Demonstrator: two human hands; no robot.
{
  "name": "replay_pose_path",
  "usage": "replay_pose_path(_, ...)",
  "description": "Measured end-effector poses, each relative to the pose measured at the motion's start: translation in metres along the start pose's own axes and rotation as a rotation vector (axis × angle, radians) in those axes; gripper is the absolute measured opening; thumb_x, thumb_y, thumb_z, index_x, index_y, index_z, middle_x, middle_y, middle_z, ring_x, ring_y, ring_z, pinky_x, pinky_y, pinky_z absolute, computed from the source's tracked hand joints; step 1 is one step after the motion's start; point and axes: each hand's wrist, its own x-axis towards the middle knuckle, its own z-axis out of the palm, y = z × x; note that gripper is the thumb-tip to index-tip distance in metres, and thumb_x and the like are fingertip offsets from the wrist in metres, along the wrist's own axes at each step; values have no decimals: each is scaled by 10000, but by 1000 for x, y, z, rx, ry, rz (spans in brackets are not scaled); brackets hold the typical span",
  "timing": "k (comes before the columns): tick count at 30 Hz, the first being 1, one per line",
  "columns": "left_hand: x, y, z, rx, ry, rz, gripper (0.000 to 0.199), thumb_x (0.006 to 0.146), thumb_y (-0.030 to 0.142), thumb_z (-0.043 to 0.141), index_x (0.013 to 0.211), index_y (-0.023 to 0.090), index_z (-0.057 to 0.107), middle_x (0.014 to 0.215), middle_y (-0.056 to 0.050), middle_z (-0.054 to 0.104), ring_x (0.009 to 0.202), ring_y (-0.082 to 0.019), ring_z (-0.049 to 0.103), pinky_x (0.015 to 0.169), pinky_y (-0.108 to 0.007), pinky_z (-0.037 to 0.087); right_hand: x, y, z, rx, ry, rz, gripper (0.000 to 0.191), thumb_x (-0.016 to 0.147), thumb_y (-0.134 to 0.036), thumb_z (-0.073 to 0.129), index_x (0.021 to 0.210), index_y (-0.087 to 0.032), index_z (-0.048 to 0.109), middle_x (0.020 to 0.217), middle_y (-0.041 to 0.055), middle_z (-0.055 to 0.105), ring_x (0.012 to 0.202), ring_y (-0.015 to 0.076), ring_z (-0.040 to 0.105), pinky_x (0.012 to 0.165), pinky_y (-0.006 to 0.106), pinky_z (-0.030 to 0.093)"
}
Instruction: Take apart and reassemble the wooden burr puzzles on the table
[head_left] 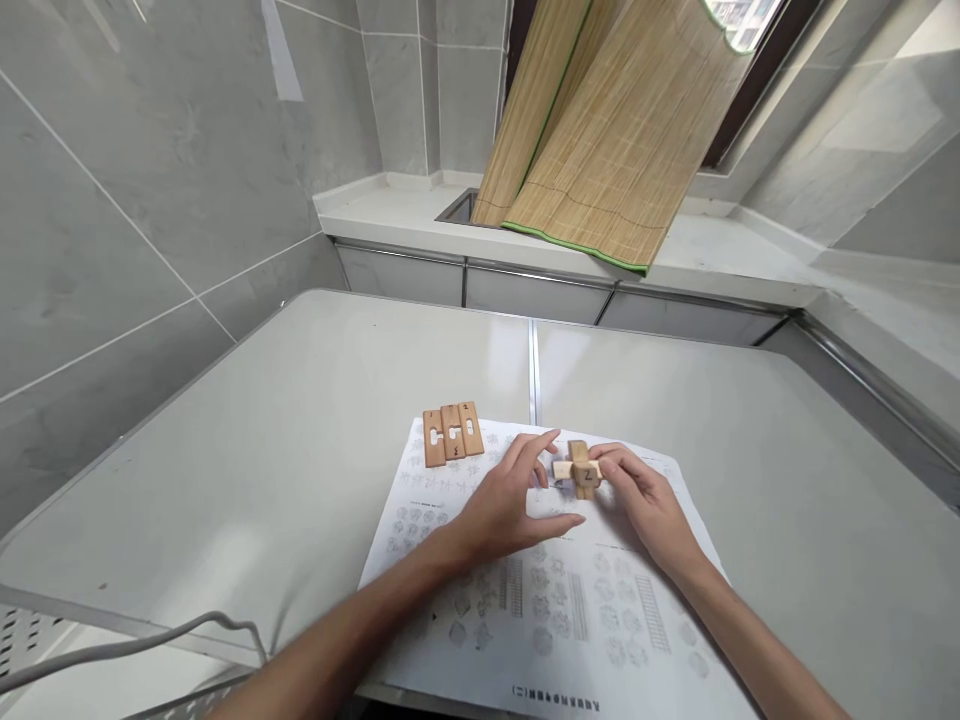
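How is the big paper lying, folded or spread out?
Spread out: the paper lies open on the table, its printed drawings showing below the left hand and right hand.

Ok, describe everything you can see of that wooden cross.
The wooden cross looks built of brown and paler bars, with a dark 2 or Z on one face. The right hand pinches one bar; the open left hand is beside it, apparently not touching. It's over the printed sheet; whether resting is unclear.

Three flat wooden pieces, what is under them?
Under the flat pieces lies the printed paper; their far ends reach past its edge, over the table. Any print beneath is hidden.
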Motion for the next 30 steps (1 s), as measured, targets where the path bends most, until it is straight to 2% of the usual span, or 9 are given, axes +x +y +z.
replay_pose_path(5, 0, -3, -1, 111, 48, 9, 619, 874, 312, 764, 1414, 276, 463, 1312, -90, 556, 919, -190, 628, 819, -374, 595, 8, 14, -14, -203, 338, 71, 377, 966, -513, 565, 739, -220, 631, 1031, 65, 695, 973, 242, 627, 836, 337, 478)
replay_pose_path(8, 0, -5, -3, 203, 53, 57, 465, 898, 268, 715, 1323, 258, 527, 1316, -96, 566, 965, -213, 647, 820, -376, 589, 13, 26, -24, -344, 450, 50, 341, 927, -496, 595, 751, -212, 665, 1051, 86, 698, 965, 252, 640, 821, 347, 499)
replay_pose_path(11, 0, -9, -6, 300, 80, 118, 357, 914, 239, 681, 1252, 240, 565, 1291, -102, 591, 1050, -248, 650, 884, -404, 572, 17, 38, -36, -444, 528, 39, 312, 920, -470, 588, 776, -206, 670, 1034, 94, 700, 900, 246, 652, 795, 356, 503)
replay_pose_path(16, 0, -18, -16, 446, 120, 190, 244, 931, 203, 642, 1167, 220, 584, 1186, -93, 628, 1065, -263, 633, 900, -420, 538, 19, 50, -48, -552, 577, 65, 295, 901, -442, 575, 757, -202, 670, 974, 104, 706, 787, 236, 630, 789, 378, 474)
replay_pose_path(21, 0, -26, -24, 510, 187, 151, 228, 929, 196, 631, 1152, 217, 585, 1161, -92, 619, 1048, -265, 625, 891, -422, 525, 18, 53, -49, -586, 581, 110, 315, 900, -468, 565, 756, -204, 659, 933, 100, 700, 781, 247, 621, 784, 384, 444)
replay_pose_path(26, 1, -28, -25, 522, 212, 135, 219, 934, 204, 629, 1149, 215, 591, 1169, -93, 618, 1052, -263, 614, 878, -417, 532, 17, 51, -47, -501, 644, 161, 329, 871, -516, 639, 924, -191, 645, 976, 93, 707, 764, 242, 616, 761, 388, 446)
replay_pose_path(28, 1, -27, -25, 527, 227, 141, 219, 932, 208, 632, 1147, 221, 595, 1169, -90, 623, 1053, -266, 615, 883, -424, 530, 17, 47, -46, -486, 691, 114, 331, 873, -502, 649, 995, -195, 632, 1051, 99, 696, 816, 248, 618, 785, 399, 455)
replay_pose_path(30, 1, -26, -25, 536, 242, 137, 220, 933, 216, 636, 1149, 227, 598, 1180, -90, 626, 1057, -267, 614, 894, -431, 526, 15, 39, -42, -485, 725, -1, 293, 889, -464, 639, 1027, -206, 619, 1085, 97, 683, 886, 257, 617, 816, 409, 462)
